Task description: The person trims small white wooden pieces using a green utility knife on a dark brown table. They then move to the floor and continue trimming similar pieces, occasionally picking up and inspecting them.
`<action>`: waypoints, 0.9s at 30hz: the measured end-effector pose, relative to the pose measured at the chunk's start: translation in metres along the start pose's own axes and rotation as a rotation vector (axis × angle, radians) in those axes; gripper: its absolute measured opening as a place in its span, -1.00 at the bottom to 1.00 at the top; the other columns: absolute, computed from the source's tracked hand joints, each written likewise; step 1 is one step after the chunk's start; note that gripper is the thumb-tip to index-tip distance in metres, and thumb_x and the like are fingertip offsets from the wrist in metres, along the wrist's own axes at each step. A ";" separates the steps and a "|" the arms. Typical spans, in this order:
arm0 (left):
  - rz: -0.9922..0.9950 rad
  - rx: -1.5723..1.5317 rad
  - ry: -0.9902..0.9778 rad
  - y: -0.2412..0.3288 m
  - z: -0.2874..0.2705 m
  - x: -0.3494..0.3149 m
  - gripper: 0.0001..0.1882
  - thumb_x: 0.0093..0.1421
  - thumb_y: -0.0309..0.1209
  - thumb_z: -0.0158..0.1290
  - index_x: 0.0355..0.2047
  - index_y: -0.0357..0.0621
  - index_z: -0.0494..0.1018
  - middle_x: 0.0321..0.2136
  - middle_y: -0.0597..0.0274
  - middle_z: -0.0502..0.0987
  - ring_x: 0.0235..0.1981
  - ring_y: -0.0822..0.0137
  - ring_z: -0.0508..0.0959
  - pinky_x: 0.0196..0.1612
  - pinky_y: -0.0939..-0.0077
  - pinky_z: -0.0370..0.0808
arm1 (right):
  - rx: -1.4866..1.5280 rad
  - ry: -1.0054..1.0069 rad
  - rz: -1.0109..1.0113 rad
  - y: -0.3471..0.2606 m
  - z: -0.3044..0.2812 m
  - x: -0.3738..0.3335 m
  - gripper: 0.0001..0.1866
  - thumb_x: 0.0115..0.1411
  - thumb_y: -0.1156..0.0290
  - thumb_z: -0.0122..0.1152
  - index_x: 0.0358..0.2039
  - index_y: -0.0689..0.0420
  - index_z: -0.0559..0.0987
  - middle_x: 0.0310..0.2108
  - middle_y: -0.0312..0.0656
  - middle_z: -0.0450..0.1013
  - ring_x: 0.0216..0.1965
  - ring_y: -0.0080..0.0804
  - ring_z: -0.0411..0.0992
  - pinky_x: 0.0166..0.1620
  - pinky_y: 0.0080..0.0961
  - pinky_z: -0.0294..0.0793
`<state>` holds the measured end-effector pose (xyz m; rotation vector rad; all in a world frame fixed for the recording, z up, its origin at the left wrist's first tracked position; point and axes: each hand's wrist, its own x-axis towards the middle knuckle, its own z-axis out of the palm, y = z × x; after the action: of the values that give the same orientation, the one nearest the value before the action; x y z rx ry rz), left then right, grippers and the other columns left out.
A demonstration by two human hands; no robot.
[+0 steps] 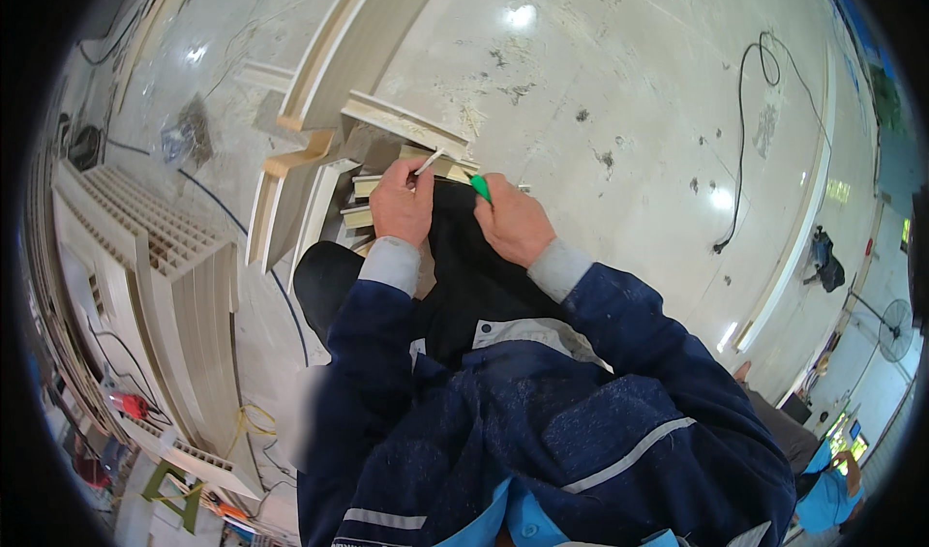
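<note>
Between the fingers of my left hand [402,204] is a thin, short white stick [431,161], pinched and pointing up to the right. My right hand [518,223] is closed around a tool with a green handle [481,187]. The tool's working tip is too small to make out. Both hands are close together above my black-trousered legs. Just beyond them lie several short cut lengths of cream channel profile [411,119], some partly hidden behind my left hand.
Long cream profiles [329,49] run away at the upper left. Stacked hollow panels [169,242] stand at the left, near a red power tool [131,406]. A black cable [742,150] lies on the dusty floor at right. Another person in blue [827,499] is at the lower right.
</note>
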<state>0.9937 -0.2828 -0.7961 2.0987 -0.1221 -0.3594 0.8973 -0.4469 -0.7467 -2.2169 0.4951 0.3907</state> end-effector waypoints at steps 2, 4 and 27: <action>0.047 0.081 -0.018 -0.004 0.004 0.012 -0.81 0.27 -0.36 0.22 -0.16 -0.16 0.65 -0.23 0.03 0.67 -0.22 0.04 0.68 -0.11 0.23 0.61 | -0.044 0.010 -0.004 0.003 0.006 0.014 -0.70 0.45 0.18 0.05 -0.08 0.18 0.36 -0.29 0.21 0.56 -0.29 0.30 0.56 -0.22 0.11 0.53; 0.098 0.175 -0.045 -0.007 0.007 0.019 -0.82 0.27 -0.35 0.23 -0.16 -0.14 0.65 -0.21 0.04 0.68 -0.19 0.03 0.68 -0.09 0.21 0.60 | -0.086 0.012 0.000 0.007 0.011 0.024 -0.70 0.45 0.17 0.06 -0.10 0.18 0.36 -0.30 0.18 0.56 -0.30 0.26 0.57 -0.25 0.10 0.54; 0.273 0.362 -0.154 -0.007 0.000 0.033 -0.84 0.27 -0.38 0.22 -0.16 -0.09 0.65 -0.23 0.04 0.68 -0.20 -0.02 0.68 -0.12 0.19 0.61 | 0.006 -0.070 0.096 0.041 0.044 0.035 -0.71 0.45 0.21 0.05 -0.14 0.21 0.35 -0.33 0.15 0.57 -0.33 0.23 0.58 -0.28 0.08 0.57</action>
<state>1.0248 -0.2868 -0.8094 2.3669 -0.5974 -0.3518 0.9035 -0.4449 -0.8163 -2.1708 0.5659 0.5152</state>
